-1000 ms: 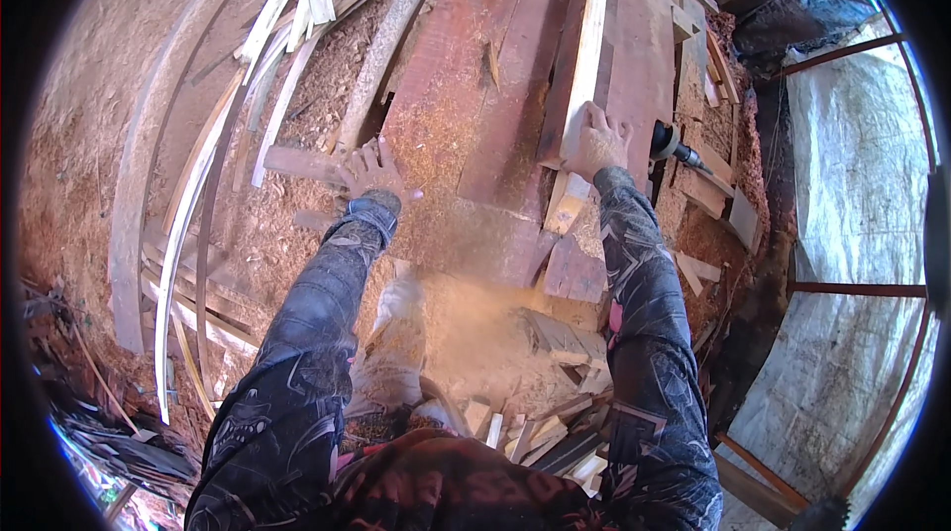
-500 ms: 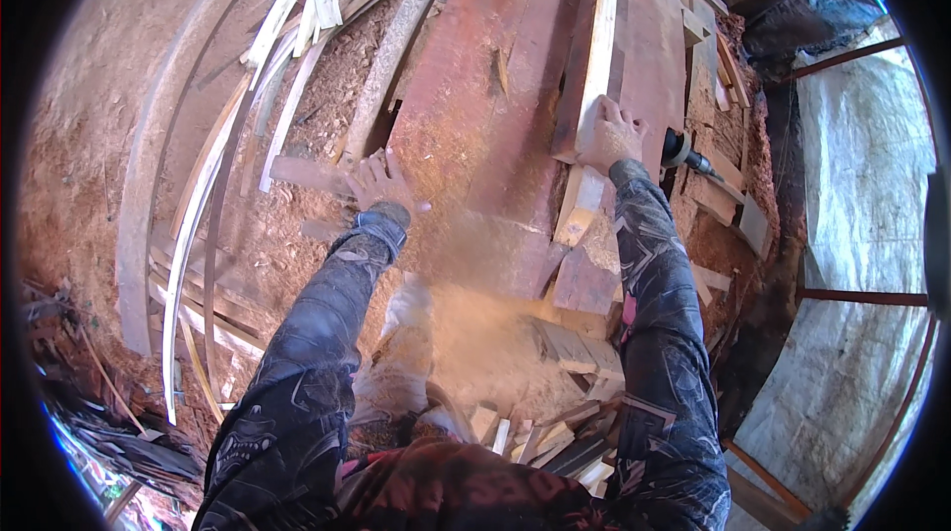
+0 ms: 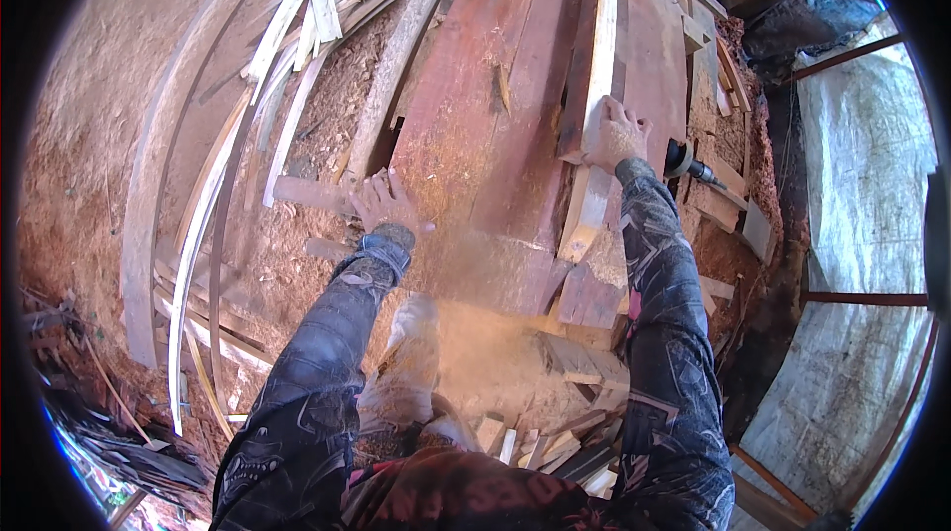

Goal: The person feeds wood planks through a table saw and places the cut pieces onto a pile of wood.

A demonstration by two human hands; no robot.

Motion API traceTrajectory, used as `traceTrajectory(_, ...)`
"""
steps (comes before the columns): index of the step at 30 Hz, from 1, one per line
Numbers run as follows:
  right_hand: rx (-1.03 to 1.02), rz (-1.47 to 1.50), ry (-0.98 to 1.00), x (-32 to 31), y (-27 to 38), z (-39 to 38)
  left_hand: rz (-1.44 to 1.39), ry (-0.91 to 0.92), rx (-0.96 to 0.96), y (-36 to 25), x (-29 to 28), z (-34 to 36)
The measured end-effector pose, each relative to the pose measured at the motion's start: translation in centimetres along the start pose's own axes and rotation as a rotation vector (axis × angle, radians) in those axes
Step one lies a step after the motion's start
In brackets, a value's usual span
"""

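Note:
My left hand lies with fingers spread at the left edge of a wide reddish board dusted with sawdust. It holds nothing. Further right, my right hand is curled over a long pale wooden batten, which runs away from me along a darker plank. The batten's near end sticks out below my wrist. Just right of this hand lies a black and grey power tool, partly hidden by the boards and my sleeve. Hazy sawdust blurs the space in front of my body.
Several thin, bent wood strips lie on the sawdust-covered ground at left. A short board juts out beside my left hand. Offcuts are piled near my feet. Pale sheeting on a frame hangs at the right.
The view has shifted slightly, so the boards and my left hand appear a little lower. Both hands keep nearly the same places on the wood.

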State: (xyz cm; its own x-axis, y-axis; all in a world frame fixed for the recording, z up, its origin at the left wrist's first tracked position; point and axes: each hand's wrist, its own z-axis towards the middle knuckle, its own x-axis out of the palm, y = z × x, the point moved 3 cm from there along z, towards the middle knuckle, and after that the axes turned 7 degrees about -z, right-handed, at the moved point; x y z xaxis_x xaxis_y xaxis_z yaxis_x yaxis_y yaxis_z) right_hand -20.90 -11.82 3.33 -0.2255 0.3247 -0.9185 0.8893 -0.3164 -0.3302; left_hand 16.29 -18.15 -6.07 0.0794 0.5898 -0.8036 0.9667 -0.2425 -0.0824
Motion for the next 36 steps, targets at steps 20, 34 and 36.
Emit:
traceTrajectory(20, 0.041, 0.067, 0.016, -0.4, -1.3, 3.6, 0.051, 0.002, 0.011, -0.1, 0.1, 0.4)
traceTrajectory(34, 0.072, 0.069, -0.027, 0.3, -2.4, 6.8, -0.003, -0.012, 0.035, 0.3, 0.2, 0.6)
traceTrajectory(36, 0.070, 0.052, -0.023, 0.2, -2.7, 7.7, -0.034, -0.041, 0.052, 0.4, 0.1, 0.5)
